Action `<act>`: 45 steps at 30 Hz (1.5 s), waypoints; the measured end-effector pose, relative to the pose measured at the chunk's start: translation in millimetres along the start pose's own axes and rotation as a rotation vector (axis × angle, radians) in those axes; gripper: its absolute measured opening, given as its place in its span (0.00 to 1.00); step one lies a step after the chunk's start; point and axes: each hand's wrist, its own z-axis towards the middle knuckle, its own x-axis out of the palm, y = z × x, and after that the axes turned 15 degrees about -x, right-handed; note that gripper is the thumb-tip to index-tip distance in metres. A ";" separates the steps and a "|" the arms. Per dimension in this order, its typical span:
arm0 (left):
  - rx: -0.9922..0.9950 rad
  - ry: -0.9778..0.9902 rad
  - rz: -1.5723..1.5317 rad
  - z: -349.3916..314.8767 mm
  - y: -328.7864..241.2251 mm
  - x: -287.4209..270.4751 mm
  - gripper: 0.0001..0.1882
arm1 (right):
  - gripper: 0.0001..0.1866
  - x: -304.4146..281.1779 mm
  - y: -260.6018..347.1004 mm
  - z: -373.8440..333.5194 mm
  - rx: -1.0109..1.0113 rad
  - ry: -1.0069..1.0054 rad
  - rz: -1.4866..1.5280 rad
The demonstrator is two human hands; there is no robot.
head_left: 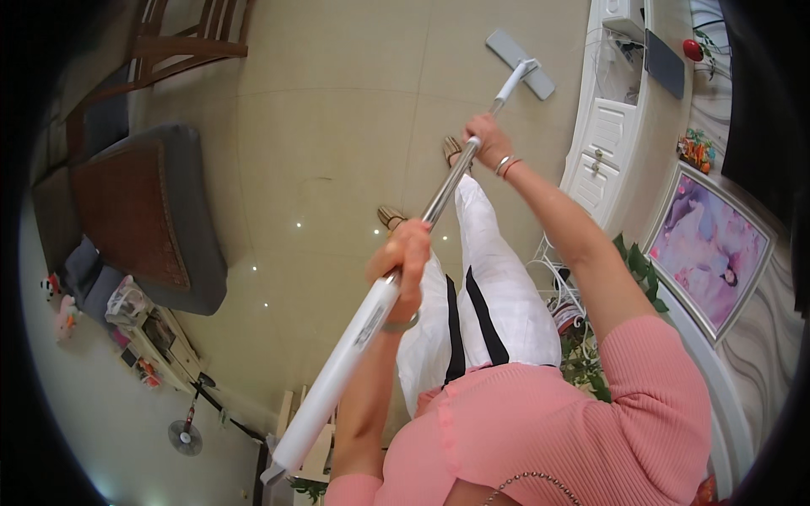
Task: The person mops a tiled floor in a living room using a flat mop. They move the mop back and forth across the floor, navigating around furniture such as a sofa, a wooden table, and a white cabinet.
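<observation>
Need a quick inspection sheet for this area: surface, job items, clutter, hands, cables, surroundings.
Surface: glossy beige tile floor with light reflections and one faint curved dark mark.
Job items: flat mop, its grey head apparently flat on the tiles.
Clutter: dark flat slab and red round object by the white cabinet.
Hands: left hand closed around the pole nearer the body; right hand closed around it nearer the head.
Cables: thin white line, probably a cord, at the cabinet's open bay.
Surroundings: grey sofa, wooden chair, fan, framed picture.
</observation>
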 end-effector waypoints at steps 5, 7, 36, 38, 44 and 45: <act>-0.031 -0.034 0.078 -89.8 -49.9 -104.5 0.11 | 0.02 75.9 138.5 -4.4 -0.019 -0.046 0.111; -0.055 -0.068 0.180 -123.0 -80.3 -145.8 0.12 | 0.02 105.9 197.7 0.7 -0.050 -0.041 0.173; 0.040 0.016 0.105 -72.5 -25.4 64.1 0.15 | 0.03 -45.2 51.7 -77.0 0.064 0.070 0.092; 0.003 0.072 0.102 -54.3 -1.1 106.0 0.14 | 0.03 -59.4 2.7 -102.8 0.133 -0.031 -0.043; 0.050 0.207 0.058 -51.8 33.2 162.0 0.12 | 0.02 -100.9 -29.6 -142.6 0.293 -0.104 -0.081; 0.064 0.227 0.092 -57.9 35.2 163.8 0.12 | 0.02 -100.0 -29.6 -150.3 0.299 -0.124 -0.091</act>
